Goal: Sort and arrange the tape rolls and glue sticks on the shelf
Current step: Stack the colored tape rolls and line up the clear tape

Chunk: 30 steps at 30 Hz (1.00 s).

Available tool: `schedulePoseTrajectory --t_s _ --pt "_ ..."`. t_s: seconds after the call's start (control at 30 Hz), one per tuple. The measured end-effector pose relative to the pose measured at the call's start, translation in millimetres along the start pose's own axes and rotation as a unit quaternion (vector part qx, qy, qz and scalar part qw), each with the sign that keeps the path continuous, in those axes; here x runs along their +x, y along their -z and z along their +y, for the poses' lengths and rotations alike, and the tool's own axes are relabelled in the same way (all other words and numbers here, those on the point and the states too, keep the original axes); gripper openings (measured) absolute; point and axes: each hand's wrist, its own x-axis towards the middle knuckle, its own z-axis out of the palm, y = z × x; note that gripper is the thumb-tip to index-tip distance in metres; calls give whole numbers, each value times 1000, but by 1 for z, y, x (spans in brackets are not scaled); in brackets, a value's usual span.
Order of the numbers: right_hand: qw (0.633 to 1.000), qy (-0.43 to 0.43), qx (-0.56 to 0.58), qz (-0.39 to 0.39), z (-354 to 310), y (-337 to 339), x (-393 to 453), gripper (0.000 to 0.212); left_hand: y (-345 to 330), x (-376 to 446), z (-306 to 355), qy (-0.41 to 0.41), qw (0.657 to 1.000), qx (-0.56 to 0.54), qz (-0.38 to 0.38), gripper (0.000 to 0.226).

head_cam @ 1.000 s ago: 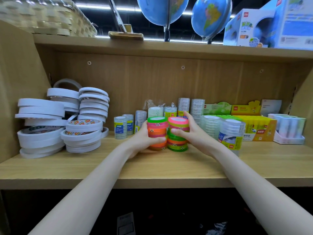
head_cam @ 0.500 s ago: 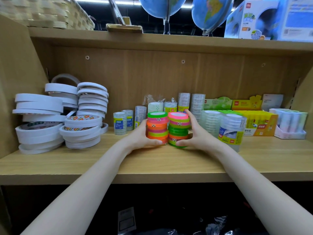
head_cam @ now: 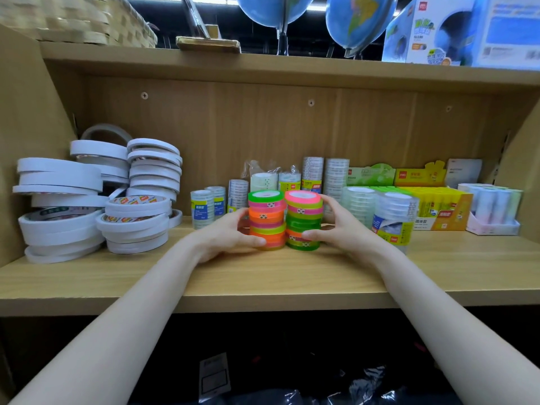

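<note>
Two stacks of neon tape rolls stand side by side on the wooden shelf [head_cam: 263,282]. My left hand [head_cam: 230,233] grips the left stack [head_cam: 266,219], topped by a green roll. My right hand [head_cam: 340,226] grips the right stack [head_cam: 304,217], topped by a pink roll. White tape rolls [head_cam: 96,197] are piled at the far left. Small clear tape rolls [head_cam: 209,204] stand behind the neon stacks. A yellow box of glue sticks [head_cam: 438,207] sits at the right.
Clear tape packs [head_cam: 394,217] stand just right of my right hand. A tray of pastel glue sticks [head_cam: 493,209] sits at the far right. Green and yellow cartons [head_cam: 394,173] line the back wall. Globes [head_cam: 359,21] and a wicker basket [head_cam: 73,21] rest on the upper shelf.
Both hands keep hold of the two neon stacks, which have shifted slightly back on the shelf. The view has tilted a little.
</note>
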Motion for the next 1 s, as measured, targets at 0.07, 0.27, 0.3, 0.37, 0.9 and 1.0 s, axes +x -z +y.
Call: schedulePoseTrajectory --t_s 0.07,0.27,0.3,0.37,0.9,1.0 --pt "1000 -5 4 8 0 0 1 85 -1 1 0 1 1000 26 18 76" --pt "998 8 -70 1 3 -1 4 95 -6 5 1 -10 996 77 44 79" --pt "997 5 -76 -10 3 -1 4 97 -7 5 1 -10 995 88 40 80" --pt "996 0 -91 -17 3 -2 2 97 -9 5 0 -10 993 108 37 83" --pt "998 16 64 19 -6 -11 8 114 -22 5 14 -55 987 -79 128 89" --pt "997 32 69 10 -8 -16 9 95 -34 11 18 -78 982 -84 151 80"
